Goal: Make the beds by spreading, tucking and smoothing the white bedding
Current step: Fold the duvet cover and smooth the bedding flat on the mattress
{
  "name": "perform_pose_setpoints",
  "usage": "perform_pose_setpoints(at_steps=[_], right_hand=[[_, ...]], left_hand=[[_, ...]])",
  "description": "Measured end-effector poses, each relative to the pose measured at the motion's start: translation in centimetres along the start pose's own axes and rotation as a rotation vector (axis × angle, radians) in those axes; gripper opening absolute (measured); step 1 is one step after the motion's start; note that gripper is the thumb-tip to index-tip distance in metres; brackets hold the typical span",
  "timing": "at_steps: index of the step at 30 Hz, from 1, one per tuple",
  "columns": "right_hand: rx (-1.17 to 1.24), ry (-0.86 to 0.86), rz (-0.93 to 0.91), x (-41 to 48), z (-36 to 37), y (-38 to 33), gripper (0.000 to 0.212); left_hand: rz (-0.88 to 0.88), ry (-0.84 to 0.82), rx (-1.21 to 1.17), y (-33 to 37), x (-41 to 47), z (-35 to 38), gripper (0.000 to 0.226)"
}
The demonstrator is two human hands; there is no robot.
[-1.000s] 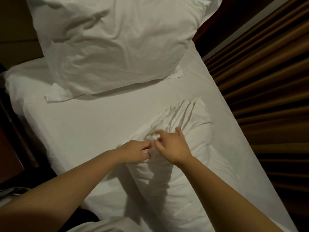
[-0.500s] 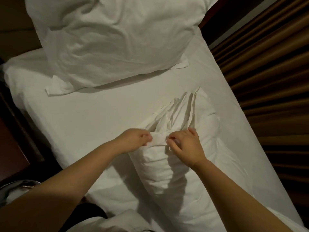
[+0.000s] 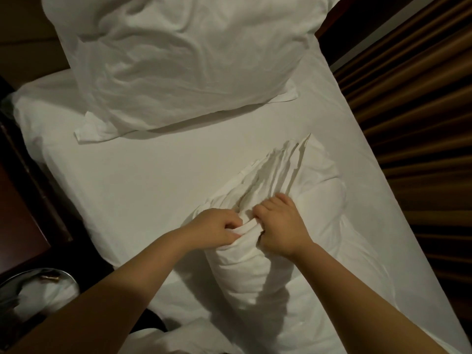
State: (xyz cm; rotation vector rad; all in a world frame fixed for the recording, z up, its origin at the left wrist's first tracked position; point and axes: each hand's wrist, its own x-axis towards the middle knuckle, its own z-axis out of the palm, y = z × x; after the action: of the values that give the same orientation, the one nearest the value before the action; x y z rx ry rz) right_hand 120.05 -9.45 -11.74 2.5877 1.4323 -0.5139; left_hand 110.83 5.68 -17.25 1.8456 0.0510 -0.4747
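Note:
A white pillow (image 3: pixel 255 272) lies lengthwise on the white bed sheet (image 3: pixel 153 180), its case bunched into pleats (image 3: pixel 278 169) at the far end. My left hand (image 3: pixel 217 228) grips a fold of the pillowcase with curled fingers. My right hand (image 3: pixel 281 226) sits close beside it, fingers curled into the same gathered cloth. A second, larger white pillow (image 3: pixel 184 54) leans at the head of the bed, wrinkled, with loose case flaps at its lower corners.
Brown pleated curtains (image 3: pixel 419 123) run along the bed's right side. Dark wooden furniture (image 3: pixel 23 200) borders the left edge. A round metal bin (image 3: pixel 38 295) with white material inside sits at lower left. More white bedding (image 3: pixel 178 338) lies at the bottom.
Both hands have closed tighter on the gathered pillowcase and drawn nearer together. The pleated end of the case has stretched out further from the hands.

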Motion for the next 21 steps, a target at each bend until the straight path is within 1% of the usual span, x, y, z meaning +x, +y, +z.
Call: perform_pose_setpoints(at_steps=[2, 3, 4, 5, 6, 7, 8, 9, 10, 12, 13, 14, 15, 16, 17, 18, 19, 21], right_hand=[[0.001, 0.029, -0.114, -0.3, -0.2, -0.4, 0.034], [0.011, 0.048, -0.157, -0.6, -0.1, -0.5, 0.034], [0.021, 0.067, -0.18, -0.9, 0.2, -0.5, 0.034], [0.027, 0.082, -0.184, -1.2, 0.5, -0.5, 0.034], [0.028, 0.092, -0.169, -1.3, 0.9, -0.3, 0.032], [0.031, 0.095, -0.136, -1.3, 1.2, -0.2, 0.03], [0.039, 0.09, -0.095, -1.1, 1.3, -0.2, 0.03], [0.049, 0.076, -0.054, -0.7, 1.4, -0.2, 0.033], [0.05, 0.047, -0.015, -0.3, 1.4, -0.3, 0.039], [0.008, -0.057, -0.003, 0.6, 0.9, -0.4, 0.06], [-0.021, -0.128, -0.029, 1.1, 0.4, -0.3, 0.069], [-0.039, -0.217, -0.051, 1.5, -0.3, -0.2, 0.072], [-0.047, -0.317, -0.057, 1.9, -1.2, 0.1, 0.069], [-0.063, -0.372, -0.062, 2.1, -1.8, 0.4, 0.06], [-0.087, -0.371, -0.071, 2.1, -2.2, 0.7, 0.045], [-0.121, -0.333, -0.079, 1.8, -2.3, 0.9, 0.032], [-0.153, -0.286, -0.069, 1.3, -2.2, 1.2, 0.026], [-0.136, -0.233, -0.008, 0.5, -1.8, 1.4, 0.028]], left_hand=[[-0.031, -0.008, -0.128, -0.3, -0.6, 0.2, 0.046], [-0.048, -0.017, -0.186, -0.4, -0.8, 0.4, 0.046], [-0.062, -0.009, -0.252, -0.5, -0.9, 0.6, 0.038], [-0.083, 0.021, -0.308, -0.6, -0.9, 0.5, 0.026], [-0.142, 0.051, -0.35, -1.0, -0.8, 0.3, 0.016], [-0.219, 0.062, -0.375, -1.6, -0.5, -0.1, 0.011], [-0.301, 0.056, -0.362, -2.3, -0.1, -0.4, 0.02], [-0.356, 0.029, -0.285, -2.8, 0.3, -0.6, 0.032], [-0.342, -0.012, -0.16, -2.7, 0.7, -0.6, 0.037], [-0.203, -0.081, 0.016, -1.4, 1.4, 0.0, 0.04], [-0.14, -0.092, 0.036, -0.7, 1.6, 0.5, 0.042], [-0.121, -0.1, 0.01, -0.1, 1.6, 1.0, 0.043], [-0.102, -0.097, 0.002, 0.2, 1.5, 1.4, 0.042], [-0.08, -0.097, 0.014, 0.3, 1.4, 1.7, 0.04], [-0.063, -0.109, 0.028, 0.2, 1.3, 1.8, 0.037], [-0.065, -0.129, 0.032, 0.2, 1.5, 1.7, 0.036], [-0.057, -0.138, 0.018, 0.0, 1.8, 1.4, 0.039], [-0.065, -0.149, -0.046, -0.1, 2.9, 0.5, 0.049]])
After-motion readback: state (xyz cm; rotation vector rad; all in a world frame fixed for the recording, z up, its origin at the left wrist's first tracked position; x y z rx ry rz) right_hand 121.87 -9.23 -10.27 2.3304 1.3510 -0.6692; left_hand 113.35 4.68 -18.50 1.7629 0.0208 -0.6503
